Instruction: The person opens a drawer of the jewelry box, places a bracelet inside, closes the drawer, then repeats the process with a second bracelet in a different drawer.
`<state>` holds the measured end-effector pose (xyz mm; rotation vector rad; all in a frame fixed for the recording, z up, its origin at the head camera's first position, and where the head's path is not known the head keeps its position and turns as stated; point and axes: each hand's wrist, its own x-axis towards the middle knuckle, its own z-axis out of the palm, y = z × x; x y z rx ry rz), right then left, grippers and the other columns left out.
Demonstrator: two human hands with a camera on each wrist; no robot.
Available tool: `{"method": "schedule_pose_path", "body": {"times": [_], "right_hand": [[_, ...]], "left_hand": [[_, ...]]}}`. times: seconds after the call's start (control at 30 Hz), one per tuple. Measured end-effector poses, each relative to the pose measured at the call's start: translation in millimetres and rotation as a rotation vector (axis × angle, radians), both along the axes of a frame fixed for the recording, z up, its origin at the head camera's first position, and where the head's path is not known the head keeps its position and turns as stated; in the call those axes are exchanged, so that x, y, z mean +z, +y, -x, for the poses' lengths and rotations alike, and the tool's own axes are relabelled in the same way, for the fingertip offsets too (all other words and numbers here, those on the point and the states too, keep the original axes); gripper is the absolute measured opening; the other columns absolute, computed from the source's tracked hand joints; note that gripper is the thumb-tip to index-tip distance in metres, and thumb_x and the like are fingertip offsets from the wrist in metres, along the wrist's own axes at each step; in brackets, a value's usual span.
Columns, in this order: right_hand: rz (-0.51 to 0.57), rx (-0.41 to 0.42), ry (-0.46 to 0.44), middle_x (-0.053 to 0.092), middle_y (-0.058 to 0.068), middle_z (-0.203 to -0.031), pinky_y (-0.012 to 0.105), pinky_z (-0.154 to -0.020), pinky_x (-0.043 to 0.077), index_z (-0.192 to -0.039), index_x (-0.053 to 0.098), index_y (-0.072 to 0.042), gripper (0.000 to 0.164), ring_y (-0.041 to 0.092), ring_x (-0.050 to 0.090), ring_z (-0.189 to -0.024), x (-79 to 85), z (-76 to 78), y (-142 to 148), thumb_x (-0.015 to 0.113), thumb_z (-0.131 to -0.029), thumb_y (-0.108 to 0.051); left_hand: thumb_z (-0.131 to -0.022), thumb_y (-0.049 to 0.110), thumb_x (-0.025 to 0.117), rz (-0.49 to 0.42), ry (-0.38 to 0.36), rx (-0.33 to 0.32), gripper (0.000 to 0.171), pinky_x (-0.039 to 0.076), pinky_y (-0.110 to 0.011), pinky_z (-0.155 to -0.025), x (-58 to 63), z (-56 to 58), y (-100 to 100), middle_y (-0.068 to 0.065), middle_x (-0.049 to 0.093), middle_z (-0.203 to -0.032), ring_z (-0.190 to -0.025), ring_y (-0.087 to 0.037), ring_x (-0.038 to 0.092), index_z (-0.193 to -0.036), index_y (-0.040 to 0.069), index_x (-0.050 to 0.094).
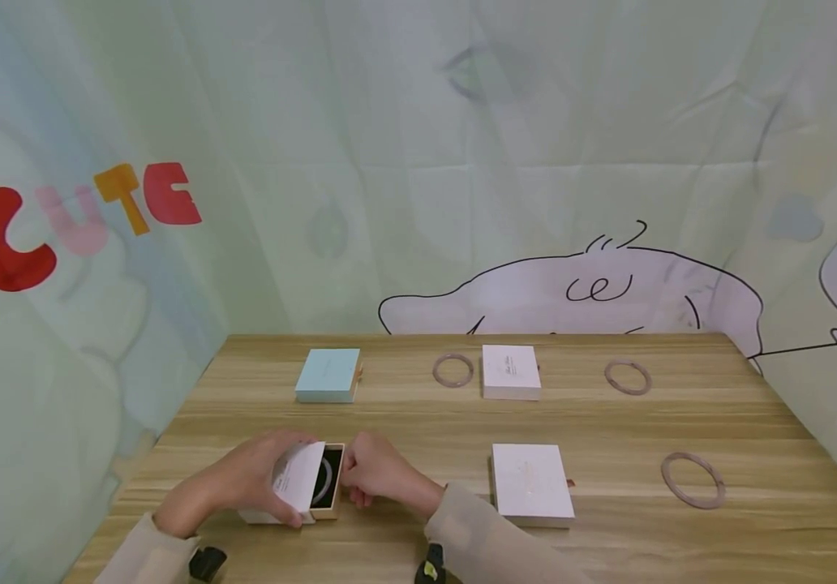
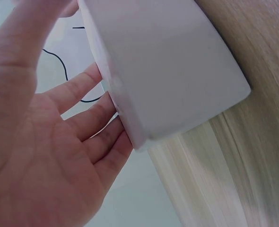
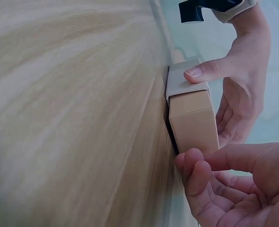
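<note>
On the near left of the table lies a white jewelry box (image 1: 300,478), its tan inner drawer (image 3: 194,125) pulled partway out to the right. A pale bangle (image 1: 327,478) shows on the black lining, its left part hidden under the sleeve. My left hand (image 1: 258,470) grips the sleeve between thumb and fingers, thumb on the near side and fingers on the far side. At the drawer's outer end, my right hand (image 1: 378,470) has curled fingers and thumb pinching at its edge. The exact part pinched is hidden behind the fingertips.
A light blue box (image 1: 328,375) stands behind at left. Two more white boxes, one at the back (image 1: 510,371) and one nearer (image 1: 531,484), lie right of my hands. Loose bangles lie back center (image 1: 452,370), back right (image 1: 628,377) and near right (image 1: 693,480). A printed curtain (image 1: 418,203) hangs behind.
</note>
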<state>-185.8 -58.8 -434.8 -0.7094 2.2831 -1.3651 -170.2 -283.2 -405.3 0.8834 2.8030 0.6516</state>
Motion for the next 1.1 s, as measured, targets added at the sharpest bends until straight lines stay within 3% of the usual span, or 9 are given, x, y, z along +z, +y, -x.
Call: {"method": "schedule_pose_path", "body": {"times": [1.1], "right_hand": [[0.048, 0.017, -0.009, 0.054, 0.005, -0.044, 0.025, -0.038, 0.046, -0.058, 0.058, 0.004, 0.032, 0.007, 0.048, -0.035, -4.5, 2.1, -8.0, 0.061, -0.09, 0.009]], "left_hand": [[-0.055, 0.052, 0.094, 0.015, -0.002, 0.011, 0.1, 0.047, -0.042, -0.084, -2.5, 1.3, -0.4, -0.008, 0.06, -0.124, -0.103, -0.023, 0.054, -0.132, 0.001, 0.056]]}}
